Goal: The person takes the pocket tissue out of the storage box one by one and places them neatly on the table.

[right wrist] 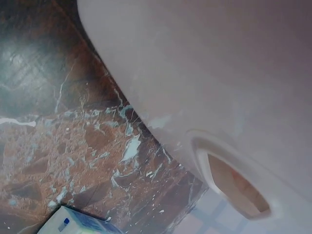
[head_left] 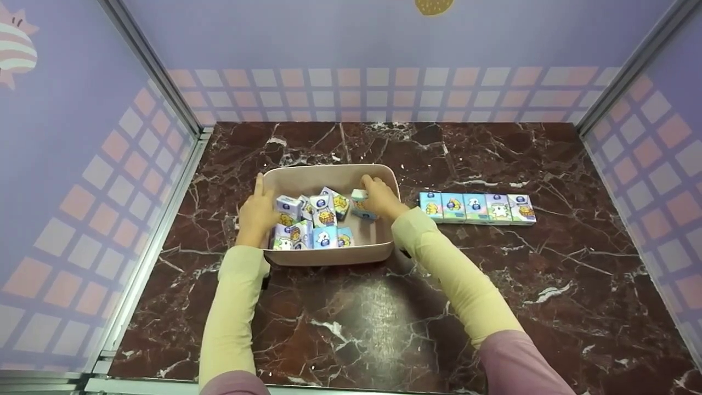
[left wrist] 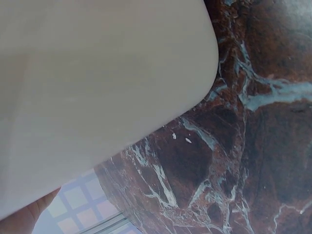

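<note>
A beige plastic bin point(head_left: 329, 257) stands on the marble-patterned table with several small cartoon-printed tissue packs point(head_left: 324, 237) heaped in its left part. My left hand point(head_left: 258, 216) holds the bin's left rim, one finger stretched along the edge. From the left wrist, the bin's outer wall point(left wrist: 107, 73) fills much of the view, with part of a finger point(left wrist: 24, 217) past its edge. Inside the bin's right side, my right hand point(head_left: 382, 198) grips a blue-and-white tissue pack point(head_left: 362, 207); its fingertips are partly hidden. In the right wrist view the bin's handle hole point(right wrist: 239, 187) shows.
Right of the bin, several tissue packs point(head_left: 476, 208) lie side by side in a straight row. A corner of one pack point(right wrist: 78, 223) shows low in the right wrist view. Lilac panels with a checked band point(head_left: 351, 93) enclose the table's back and sides.
</note>
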A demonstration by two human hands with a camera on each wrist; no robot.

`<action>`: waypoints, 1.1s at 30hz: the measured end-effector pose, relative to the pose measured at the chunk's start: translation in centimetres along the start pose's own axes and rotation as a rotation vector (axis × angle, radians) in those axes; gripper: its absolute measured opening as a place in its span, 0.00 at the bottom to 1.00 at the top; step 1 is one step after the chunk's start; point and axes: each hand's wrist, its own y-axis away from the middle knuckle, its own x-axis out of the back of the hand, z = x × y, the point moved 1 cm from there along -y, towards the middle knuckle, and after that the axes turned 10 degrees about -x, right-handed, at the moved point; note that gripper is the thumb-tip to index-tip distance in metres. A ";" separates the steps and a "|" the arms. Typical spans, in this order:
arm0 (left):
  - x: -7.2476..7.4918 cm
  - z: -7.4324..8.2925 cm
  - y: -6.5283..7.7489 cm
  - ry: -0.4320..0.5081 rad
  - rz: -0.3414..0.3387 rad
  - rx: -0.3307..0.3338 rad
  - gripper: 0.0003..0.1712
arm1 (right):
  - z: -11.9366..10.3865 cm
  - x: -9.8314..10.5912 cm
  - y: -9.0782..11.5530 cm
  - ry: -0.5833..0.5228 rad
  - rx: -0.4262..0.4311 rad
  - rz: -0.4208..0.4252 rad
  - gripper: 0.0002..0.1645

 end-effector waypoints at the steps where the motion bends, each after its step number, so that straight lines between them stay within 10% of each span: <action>1: 0.0 0.0 0.0 0.001 0.000 0.000 0.31 | 0.0 0.0 0.0 -0.023 -0.004 0.001 0.26; 10: 0.0 0.1 0.0 0.003 -0.011 -0.002 0.32 | 0.1 0.8 0.1 -0.277 0.030 0.052 0.34; 33: 0.0 0.0 0.0 -0.024 0.012 -0.018 0.33 | 2.8 4.5 2.4 -1.567 -0.091 0.055 0.15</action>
